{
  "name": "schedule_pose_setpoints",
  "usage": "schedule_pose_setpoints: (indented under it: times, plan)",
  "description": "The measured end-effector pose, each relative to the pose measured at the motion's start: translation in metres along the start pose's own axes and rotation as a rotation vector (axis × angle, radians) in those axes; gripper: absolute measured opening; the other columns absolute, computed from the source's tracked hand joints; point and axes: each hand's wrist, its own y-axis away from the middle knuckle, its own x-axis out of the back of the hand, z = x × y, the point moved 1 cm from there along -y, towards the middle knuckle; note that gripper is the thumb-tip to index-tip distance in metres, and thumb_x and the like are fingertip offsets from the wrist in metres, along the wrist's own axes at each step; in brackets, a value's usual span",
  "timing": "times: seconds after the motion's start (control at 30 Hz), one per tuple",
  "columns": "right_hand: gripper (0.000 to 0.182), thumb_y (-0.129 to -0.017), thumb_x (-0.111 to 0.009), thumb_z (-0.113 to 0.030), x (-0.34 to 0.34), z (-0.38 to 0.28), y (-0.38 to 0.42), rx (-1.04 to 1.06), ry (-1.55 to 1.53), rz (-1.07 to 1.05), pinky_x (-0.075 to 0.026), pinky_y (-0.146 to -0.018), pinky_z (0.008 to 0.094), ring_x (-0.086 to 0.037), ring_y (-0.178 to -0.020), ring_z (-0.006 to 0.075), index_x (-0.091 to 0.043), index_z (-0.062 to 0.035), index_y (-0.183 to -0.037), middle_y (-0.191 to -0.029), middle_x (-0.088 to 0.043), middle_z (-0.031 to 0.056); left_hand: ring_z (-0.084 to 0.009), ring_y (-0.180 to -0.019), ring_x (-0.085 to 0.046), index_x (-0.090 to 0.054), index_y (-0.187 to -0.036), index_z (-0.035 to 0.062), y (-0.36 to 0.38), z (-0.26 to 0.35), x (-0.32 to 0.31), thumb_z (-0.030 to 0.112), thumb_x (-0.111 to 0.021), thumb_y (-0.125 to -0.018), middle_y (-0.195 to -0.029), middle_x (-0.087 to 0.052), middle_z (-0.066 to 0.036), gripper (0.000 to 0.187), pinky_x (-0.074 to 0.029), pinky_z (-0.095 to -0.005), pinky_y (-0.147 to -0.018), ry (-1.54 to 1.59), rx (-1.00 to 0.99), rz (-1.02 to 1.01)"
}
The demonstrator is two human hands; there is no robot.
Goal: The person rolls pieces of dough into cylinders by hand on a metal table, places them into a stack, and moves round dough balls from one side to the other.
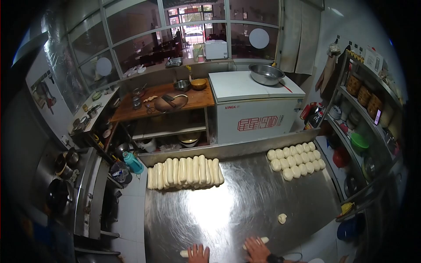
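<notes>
My left hand [198, 254] lies palm down at the near edge of the steel table [254, 197], fingers spread. From its left side sticks out the end of a pale dough piece [184, 254]. Flat on a second dough roll [264, 240] rests my right hand [256, 250], also with fingers apart; both ends of that roll show beside it. A small dough lump [282, 218] sits to the right, apart from both hands. Long dough logs [188, 171] are stacked at the table's back left. Rows of round dough balls [296, 161] stand at the back right.
Behind the table are a white chest freezer [258, 118] with a metal bowl [266, 74] on it and a wooden counter [197, 100]. A stove [87, 193] stands left, near a teal thermos [132, 162]. Shelves [364, 109] line the right wall.
</notes>
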Motion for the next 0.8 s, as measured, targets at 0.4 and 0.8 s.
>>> schedule_pose_setpoints:
  times: [0.4,0.8]
  plan:
    - [0.073,-0.097,-0.049,-0.053,0.031,0.006,-0.051,-0.087,0.063,-0.084,-0.016,-0.119,0.062,-0.025,-0.15,0.038,-0.038,-0.0075,-0.153,-0.161,-0.033,0.0165,-0.0626,-0.146,-0.005,-0.038,-0.157,0.0171,-0.047,-0.042,0.003,0.078,-0.039,-0.089,-0.163,-0.023,-0.026,0.091,0.005,-0.0783,-0.11,-0.022,0.082,0.038]
    - [0.068,-0.096,-0.052,-0.051,0.065,0.045,-0.115,-0.166,0.147,0.12,-0.016,-0.118,0.0653,-0.025,-0.15,0.0397,-0.043,-0.0108,-0.151,-0.161,-0.033,0.0151,-0.0558,-0.148,-0.014,-0.043,-0.153,0.008,-0.097,-0.086,0.03,0.067,-0.051,-0.09,-0.159,-0.028,-0.032,0.087,0.0,-0.0676,-0.119,-0.351,0.211,0.259]
